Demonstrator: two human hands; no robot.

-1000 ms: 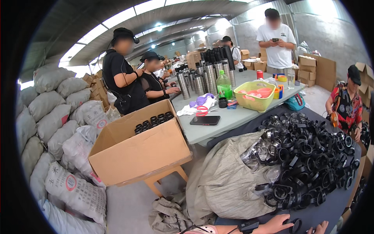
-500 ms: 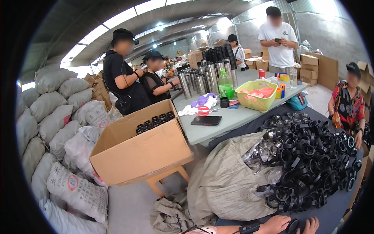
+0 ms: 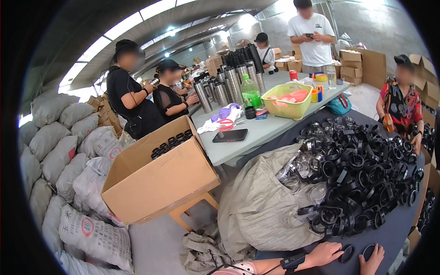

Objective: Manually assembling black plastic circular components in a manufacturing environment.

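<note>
While the left hand (image 3: pixel 324 253) is reaching in from the bottom, its thumb and fingertips are pinching the edge of one black ring (image 3: pixel 352 248). Just beside it, the right hand (image 3: pixel 373 261) is bending its fingers around another black ring (image 3: pixel 365 250), and its thumb is pressing from the near side. Both rings are sitting low in the view, between the two hands, and a small gap is keeping them apart. A black gadget (image 3: pixel 292 262) is wrapping around the left wrist.

Behind the hands, a big heap of black rings (image 3: pixel 360 183) is covering much of the dark table (image 3: pixel 395 234). Some clear and shiny rings (image 3: pixel 293 183) are poking out by a tan sack (image 3: pixel 259 201), which is slumping beside the heap.

Farther left, a big cardboard box (image 3: pixel 160 190) is standing open on a yellow stool (image 3: pixel 211 201), and it is holding small black parts (image 3: pixel 172 144). On a pale green table (image 3: pixel 270 130), a dark phone (image 3: pixel 230 135) is lying near red-handled scissors (image 3: pixel 226 123). A yellow-green basket (image 3: pixel 286 110) is holding pink things (image 3: pixel 297 96). Over on the right, a person in a red and black patterned shirt (image 3: pixel 399 105) is resting one hand by the heap.
</note>
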